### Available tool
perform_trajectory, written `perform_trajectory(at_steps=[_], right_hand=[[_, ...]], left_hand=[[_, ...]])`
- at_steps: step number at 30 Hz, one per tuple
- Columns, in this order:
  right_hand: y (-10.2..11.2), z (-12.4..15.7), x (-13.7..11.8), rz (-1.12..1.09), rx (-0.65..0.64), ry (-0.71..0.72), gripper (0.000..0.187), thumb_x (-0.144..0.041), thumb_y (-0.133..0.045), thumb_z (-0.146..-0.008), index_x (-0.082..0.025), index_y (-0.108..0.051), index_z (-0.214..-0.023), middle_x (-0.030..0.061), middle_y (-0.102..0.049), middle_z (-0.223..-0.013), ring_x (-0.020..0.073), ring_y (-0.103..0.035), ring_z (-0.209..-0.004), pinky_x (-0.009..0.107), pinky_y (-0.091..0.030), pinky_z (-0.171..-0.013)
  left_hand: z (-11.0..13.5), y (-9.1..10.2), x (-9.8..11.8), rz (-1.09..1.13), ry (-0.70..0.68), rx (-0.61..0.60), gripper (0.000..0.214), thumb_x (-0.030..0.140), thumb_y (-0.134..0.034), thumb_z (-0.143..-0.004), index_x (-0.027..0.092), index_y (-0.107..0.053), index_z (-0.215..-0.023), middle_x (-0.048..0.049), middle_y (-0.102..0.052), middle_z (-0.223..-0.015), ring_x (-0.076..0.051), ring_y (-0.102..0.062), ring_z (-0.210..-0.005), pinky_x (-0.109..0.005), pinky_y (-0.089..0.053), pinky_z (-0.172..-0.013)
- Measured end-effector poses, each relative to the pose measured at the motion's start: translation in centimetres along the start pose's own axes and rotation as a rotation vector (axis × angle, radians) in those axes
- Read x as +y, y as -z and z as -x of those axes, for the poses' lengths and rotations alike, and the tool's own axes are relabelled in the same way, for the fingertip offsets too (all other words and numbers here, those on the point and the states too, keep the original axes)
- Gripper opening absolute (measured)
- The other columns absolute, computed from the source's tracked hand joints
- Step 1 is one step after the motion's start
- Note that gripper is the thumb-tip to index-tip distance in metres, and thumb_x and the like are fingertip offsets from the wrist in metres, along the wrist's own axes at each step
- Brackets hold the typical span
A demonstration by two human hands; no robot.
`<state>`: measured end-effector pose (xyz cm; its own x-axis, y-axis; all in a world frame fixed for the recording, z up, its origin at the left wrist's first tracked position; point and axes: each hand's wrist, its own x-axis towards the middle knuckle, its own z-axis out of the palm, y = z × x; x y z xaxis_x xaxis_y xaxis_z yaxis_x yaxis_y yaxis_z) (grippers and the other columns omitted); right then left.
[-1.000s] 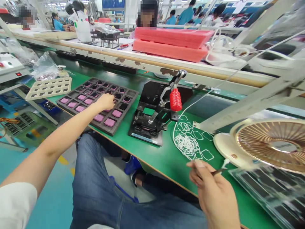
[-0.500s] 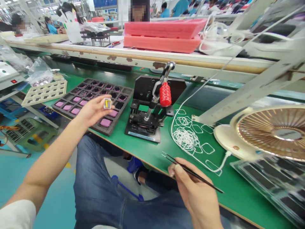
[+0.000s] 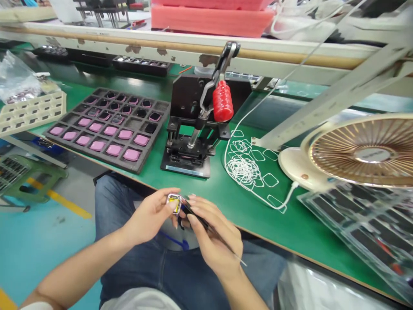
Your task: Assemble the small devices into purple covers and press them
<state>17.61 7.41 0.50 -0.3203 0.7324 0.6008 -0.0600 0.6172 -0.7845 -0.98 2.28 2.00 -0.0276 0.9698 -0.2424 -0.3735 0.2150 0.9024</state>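
Note:
Over my lap, my left hand [image 3: 146, 219] grips a small square watch case [image 3: 174, 200] between thumb and fingers. Its open side faces me and shows yellow inside a silvery rim. Close beside it, my right hand [image 3: 217, 245] is closed around thin dark tweezers [image 3: 236, 255], whose rear end sticks out toward the lower right. Their tips lie near the case's right edge; whether they touch it I cannot tell. Something small and dark [image 3: 181, 223] shows between the two hands, partly covered by fingers.
Ahead stands a black clamp press [image 3: 185, 168] with a red handle [image 3: 222, 103]. Left of it lies a grey foam tray [image 3: 142, 165] of pink and black square pieces. White gaskets [image 3: 243, 170], a cable, a fan [image 3: 371, 153] and clear trays [image 3: 355, 232] occupy the right.
My left hand has brought the watch case from above the foam tray down to my lap. My right hand has moved left with the tweezers to meet it. The view has tilted downward.

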Motion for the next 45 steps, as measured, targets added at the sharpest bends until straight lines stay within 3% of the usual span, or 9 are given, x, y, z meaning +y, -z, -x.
perform_trajectory(at_steps=[3, 8, 20, 27, 31, 35, 42, 45], right_hand=[[-0.3, 0.4, 0.4, 0.010, -0.038, 0.041, 0.047, 0.001, -0.072, -0.094, -0.029, -0.077, -0.129, 0.0070, -0.078, -0.123, 0.0327, -0.073, -0.121, 0.059, -0.062, -0.108], [-0.4, 0.8, 0.6, 0.011, -0.118, 0.038, 0.048, 0.001, -0.070, -0.096, -0.028, -0.076, -0.135, 0.0076, -0.075, -0.131, 0.0333, -0.071, -0.126, 0.057, -0.063, -0.109], [-0.3, 1.3, 0.9, 0.011, -0.125, 0.044, 0.049, 0.005, -0.071, -0.094, -0.024, -0.077, -0.132, 0.0092, -0.076, -0.129, 0.0334, -0.072, -0.124, 0.053, -0.065, -0.106], [-0.4, 2.4, 1.9, 0.050, -0.111, 0.187, 0.052, 0.006, -0.068, -0.096, -0.022, -0.072, -0.140, 0.0128, -0.070, -0.139, 0.0352, -0.068, -0.131, 0.055, -0.065, -0.105], [-0.7, 2.9, 2.2, 0.057, -0.042, 0.160, 0.052, 0.009, -0.070, -0.094, -0.021, -0.074, -0.136, 0.0125, -0.071, -0.137, 0.0350, -0.069, -0.128, 0.055, -0.065, -0.105], [-0.7, 2.8, 2.2, 0.029, -0.086, 0.090, 0.048, 0.009, -0.071, -0.093, -0.020, -0.076, -0.131, 0.0117, -0.073, -0.133, 0.0345, -0.069, -0.128, 0.056, -0.063, -0.107], [-0.5, 2.4, 2.0, 0.014, -0.122, 0.088, 0.048, 0.010, -0.070, -0.093, -0.020, -0.076, -0.131, 0.0107, -0.074, -0.132, 0.0331, -0.069, -0.128, 0.053, -0.063, -0.108], [-0.5, 2.7, 2.2, 0.013, -0.140, 0.106, 0.049, 0.009, -0.068, -0.096, -0.020, -0.074, -0.135, 0.0117, -0.073, -0.135, 0.0345, -0.067, -0.132, 0.055, -0.062, -0.108]], left_hand=[[0.3, -0.2, -0.3, -0.032, 0.007, -0.010, 0.055, 0.050, -0.082, -0.092, 0.021, -0.065, -0.136, -0.0066, -0.074, -0.102, -0.016, -0.071, -0.074, -0.033, -0.062, -0.078], [0.8, -0.7, -0.5, -0.086, -0.004, -0.006, 0.053, 0.055, -0.076, -0.096, 0.020, -0.067, -0.135, -0.0081, -0.073, -0.107, -0.013, -0.067, -0.067, -0.031, -0.060, -0.068], [1.3, -0.5, -0.6, -0.226, 0.005, 0.009, 0.056, 0.058, -0.069, -0.099, 0.020, -0.067, -0.141, -0.0078, -0.074, -0.106, -0.014, -0.068, -0.070, -0.029, -0.059, -0.070], [0.8, -0.9, -0.5, 0.067, 0.061, -0.059, 0.053, 0.045, -0.079, -0.096, 0.015, -0.067, -0.138, -0.0075, -0.074, -0.099, -0.015, -0.070, -0.068, -0.030, -0.060, -0.069], [0.5, -0.8, -0.6, 0.142, 0.093, -0.044, 0.051, 0.042, -0.084, -0.093, 0.014, -0.070, -0.132, -0.0085, -0.075, -0.096, -0.017, -0.071, -0.073, -0.031, -0.061, -0.070], [0.5, -0.7, -1.0, 0.055, 0.076, -0.023, 0.055, 0.047, -0.082, -0.093, 0.014, -0.069, -0.136, -0.0090, -0.075, -0.103, -0.016, -0.072, -0.072, -0.032, -0.061, -0.074], [0.8, -0.5, -1.7, -0.185, 0.032, 0.019, 0.061, 0.057, -0.072, -0.098, 0.016, -0.065, -0.143, -0.0092, -0.074, -0.109, -0.017, -0.072, -0.077, -0.034, -0.061, -0.081], [0.9, -0.5, -1.6, -0.159, 0.034, 0.009, 0.061, 0.056, -0.073, -0.098, 0.017, -0.065, -0.144, -0.0080, -0.074, -0.106, -0.016, -0.072, -0.077, -0.033, -0.061, -0.080]])
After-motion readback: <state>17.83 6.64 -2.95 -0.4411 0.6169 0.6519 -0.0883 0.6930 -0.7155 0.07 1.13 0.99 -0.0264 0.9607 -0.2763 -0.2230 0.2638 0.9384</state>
